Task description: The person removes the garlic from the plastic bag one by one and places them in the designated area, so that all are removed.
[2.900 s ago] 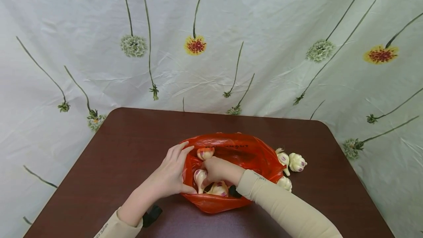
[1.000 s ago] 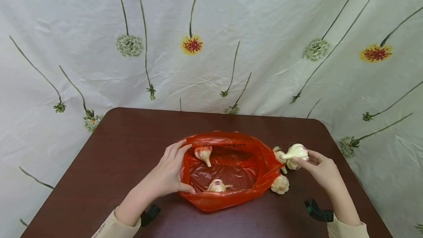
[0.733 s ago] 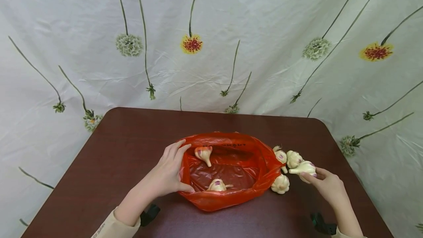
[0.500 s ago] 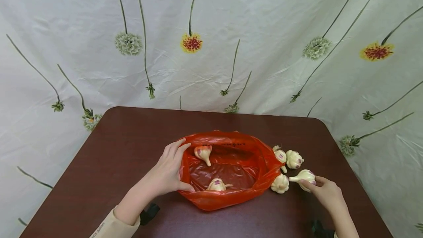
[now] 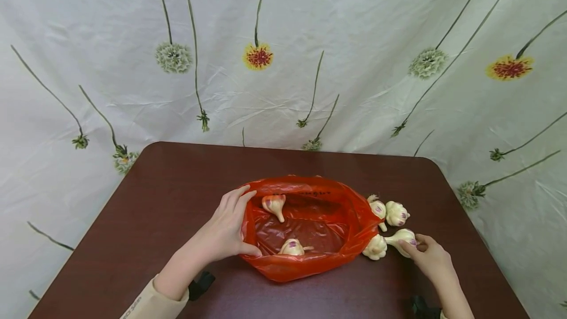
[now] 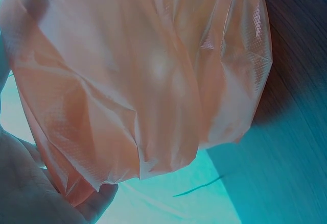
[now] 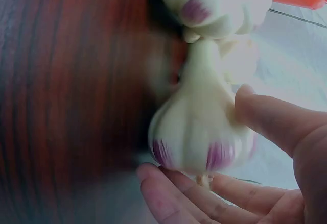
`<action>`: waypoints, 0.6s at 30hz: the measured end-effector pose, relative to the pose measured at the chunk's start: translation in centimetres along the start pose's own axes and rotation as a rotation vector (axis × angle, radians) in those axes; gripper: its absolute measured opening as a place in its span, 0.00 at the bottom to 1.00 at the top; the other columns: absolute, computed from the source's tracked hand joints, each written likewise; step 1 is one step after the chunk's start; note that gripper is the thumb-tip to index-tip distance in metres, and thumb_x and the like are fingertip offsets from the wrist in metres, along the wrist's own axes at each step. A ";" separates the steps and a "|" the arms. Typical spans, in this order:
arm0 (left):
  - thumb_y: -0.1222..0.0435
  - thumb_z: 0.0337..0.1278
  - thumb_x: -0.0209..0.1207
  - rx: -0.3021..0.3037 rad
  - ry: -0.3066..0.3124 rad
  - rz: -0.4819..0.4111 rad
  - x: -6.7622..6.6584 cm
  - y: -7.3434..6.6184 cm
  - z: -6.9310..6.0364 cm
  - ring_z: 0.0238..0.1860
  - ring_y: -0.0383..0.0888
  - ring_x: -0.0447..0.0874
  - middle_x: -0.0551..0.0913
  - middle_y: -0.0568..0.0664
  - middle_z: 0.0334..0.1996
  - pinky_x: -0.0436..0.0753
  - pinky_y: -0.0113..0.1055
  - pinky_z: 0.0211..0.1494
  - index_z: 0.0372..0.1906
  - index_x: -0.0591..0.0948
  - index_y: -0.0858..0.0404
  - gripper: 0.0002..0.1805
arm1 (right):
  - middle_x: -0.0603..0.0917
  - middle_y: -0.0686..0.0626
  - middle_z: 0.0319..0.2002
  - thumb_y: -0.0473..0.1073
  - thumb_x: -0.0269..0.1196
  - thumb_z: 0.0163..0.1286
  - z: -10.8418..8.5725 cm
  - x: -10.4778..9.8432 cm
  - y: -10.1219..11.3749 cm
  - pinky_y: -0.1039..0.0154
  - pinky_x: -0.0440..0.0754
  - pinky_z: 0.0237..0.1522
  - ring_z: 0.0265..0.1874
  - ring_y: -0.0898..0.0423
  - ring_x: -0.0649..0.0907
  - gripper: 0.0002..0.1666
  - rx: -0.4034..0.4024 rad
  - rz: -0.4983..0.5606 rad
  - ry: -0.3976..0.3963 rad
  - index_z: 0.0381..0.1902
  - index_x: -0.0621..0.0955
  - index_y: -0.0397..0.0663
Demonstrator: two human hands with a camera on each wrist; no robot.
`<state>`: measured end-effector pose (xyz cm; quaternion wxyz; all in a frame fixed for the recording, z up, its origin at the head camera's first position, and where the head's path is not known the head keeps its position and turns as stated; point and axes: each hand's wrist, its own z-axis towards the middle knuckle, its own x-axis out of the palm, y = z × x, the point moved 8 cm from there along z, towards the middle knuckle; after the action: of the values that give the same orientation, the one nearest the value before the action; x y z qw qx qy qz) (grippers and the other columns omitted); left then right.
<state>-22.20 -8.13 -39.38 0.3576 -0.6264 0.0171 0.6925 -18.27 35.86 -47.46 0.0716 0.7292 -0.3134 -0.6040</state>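
My left hand (image 5: pixel 223 228) holds the left rim of a red plastic bag (image 5: pixel 292 271), its thumb at the front edge and its fingers at the back. In the left wrist view, the bag (image 6: pixel 138 81) fills most of the picture. Two garlic bulbs lie inside, one garlic bulb (image 5: pixel 274 205) at the back and another garlic bulb (image 5: pixel 292 247) by the front rim. My right hand (image 5: pixel 431 259) has thumb and fingers about a white garlic bulb (image 5: pixel 402 241) low at the table. In the right wrist view this bulb (image 7: pixel 196 124) shows purple streaks, its stem reaching another bulb.
Three more garlic bulbs lie right of the bag: one garlic bulb (image 5: pixel 377 209) against it, a garlic bulb (image 5: pixel 396 213) farther right, and a nearer garlic bulb (image 5: pixel 375 247). The dark brown table (image 5: pixel 190 176) ends before a flower-patterned cloth (image 5: pixel 283 87).
My right hand has come out of the bag with a garlic bulb, carried it right, then down and nearer beside the other bulbs. My left hand has stayed on the bag's rim.
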 end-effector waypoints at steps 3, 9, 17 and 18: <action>0.51 0.20 0.83 0.002 -0.001 -0.004 0.0 0.0 0.0 0.69 0.63 0.56 0.59 0.66 0.71 0.70 0.60 0.67 0.68 0.63 0.70 0.64 | 0.80 0.28 0.54 0.63 0.56 0.71 -0.2 -0.4 0.2 0.40 0.77 0.50 0.56 0.29 0.76 0.48 -0.002 0.018 0.002 0.67 0.63 0.24; 0.51 0.20 0.83 -0.002 -0.005 -0.013 0.0 0.1 -0.1 0.69 0.63 0.56 0.59 0.67 0.71 0.70 0.59 0.67 0.68 0.62 0.71 0.64 | 0.76 0.29 0.61 0.65 0.53 0.72 -0.8 -2.2 1.3 0.38 0.75 0.55 0.61 0.30 0.73 0.47 0.012 0.018 -0.043 0.69 0.64 0.29; 0.51 0.20 0.83 -0.006 0.002 -0.014 0.1 0.0 -0.1 0.69 0.63 0.56 0.59 0.66 0.71 0.70 0.59 0.67 0.69 0.62 0.69 0.64 | 0.71 0.32 0.67 0.65 0.50 0.74 -2.3 -4.3 5.3 0.38 0.75 0.56 0.64 0.34 0.73 0.44 -0.064 0.046 -0.072 0.71 0.64 0.36; 0.51 0.20 0.83 -0.008 0.003 -0.016 0.1 0.0 -0.1 0.69 0.63 0.56 0.59 0.66 0.71 0.70 0.59 0.67 0.69 0.62 0.69 0.64 | 0.72 0.32 0.66 0.65 0.51 0.74 -2.5 -4.6 6.0 0.38 0.75 0.56 0.63 0.34 0.74 0.43 -0.088 0.051 -0.087 0.71 0.65 0.37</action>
<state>-22.13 -8.15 -39.49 0.3606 -0.6290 0.0102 0.6887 -18.54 32.91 -40.03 0.1051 0.6902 -0.3078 -0.6464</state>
